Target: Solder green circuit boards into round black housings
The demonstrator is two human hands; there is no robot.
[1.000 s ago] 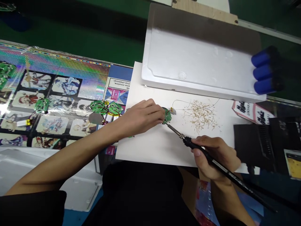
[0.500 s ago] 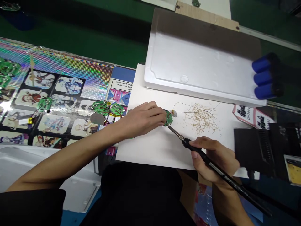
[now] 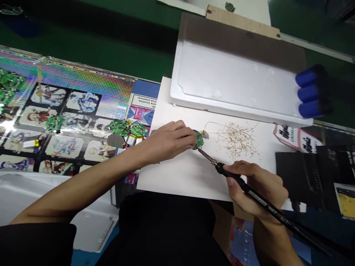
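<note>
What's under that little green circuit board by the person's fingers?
The green circuit board sits on a white sheet under the left hand's fingers. What lies directly beneath the board is covered, so it cannot be seen.

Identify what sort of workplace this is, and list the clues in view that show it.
Probably an electronics assembly bench. The right hand holds a soldering iron, the left hand rests on a round green circuit board, and more green circuit boards lie nearby.

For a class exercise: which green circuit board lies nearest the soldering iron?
The round one at the left hand's fingertips; the others lie on the printed sheet.
</note>
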